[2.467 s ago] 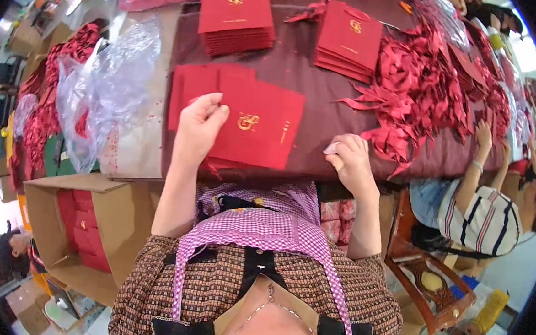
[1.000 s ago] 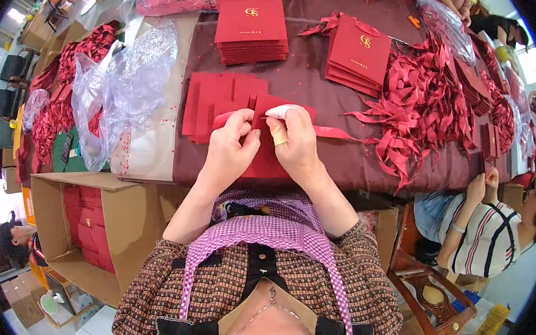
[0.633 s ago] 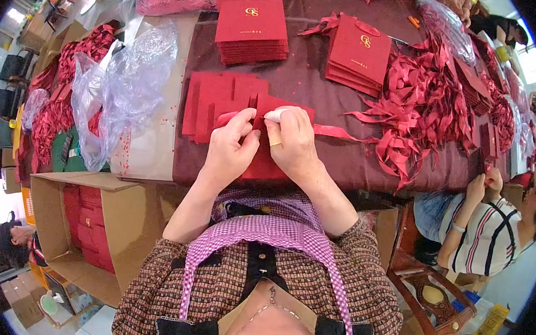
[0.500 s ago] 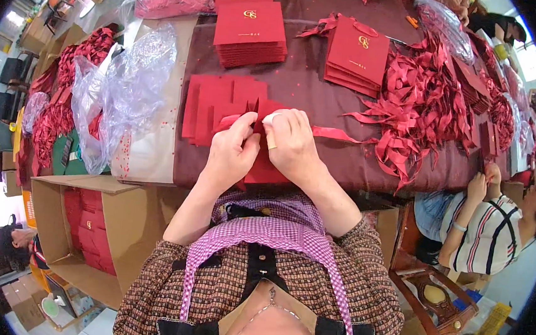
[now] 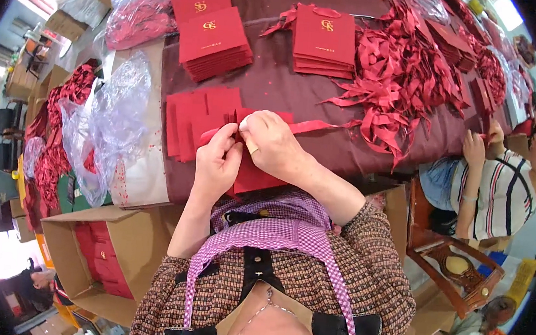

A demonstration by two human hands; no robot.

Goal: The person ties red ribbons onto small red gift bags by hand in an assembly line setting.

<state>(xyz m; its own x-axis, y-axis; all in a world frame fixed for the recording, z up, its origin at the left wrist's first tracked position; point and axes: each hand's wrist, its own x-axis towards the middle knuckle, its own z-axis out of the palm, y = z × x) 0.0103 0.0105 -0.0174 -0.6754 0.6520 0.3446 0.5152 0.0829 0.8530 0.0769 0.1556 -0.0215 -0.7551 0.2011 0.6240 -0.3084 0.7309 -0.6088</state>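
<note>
A red paper gift bag (image 5: 256, 178) stands at the table's near edge, between my hands. My left hand (image 5: 218, 158) is closed in a pinch at its upper edge, thumb against fingers. Touching the same edge, my right hand (image 5: 277, 146) is also closed, with a white cover on the thumb and a tan band on one finger. A red ribbon (image 5: 321, 126) runs from beside my right hand toward the ribbon pile (image 5: 401, 77); its course under the fingers is hidden. Several flat red bags (image 5: 183, 123) lie overlapped just beyond my left hand.
Stacked red bags (image 5: 215, 43) lie at the far left, and bags with ribbon handles (image 5: 325, 40) right of them. Crumpled clear plastic (image 5: 118, 105) covers the table's left end. An open carton (image 5: 132, 251) holds red bags below. A co-worker in a striped top (image 5: 499, 192) sits at right.
The whole view has turned and shifted, so the table sits tilted. Both hands stay together at the bag's upper edge, with only slight finger movement.
</note>
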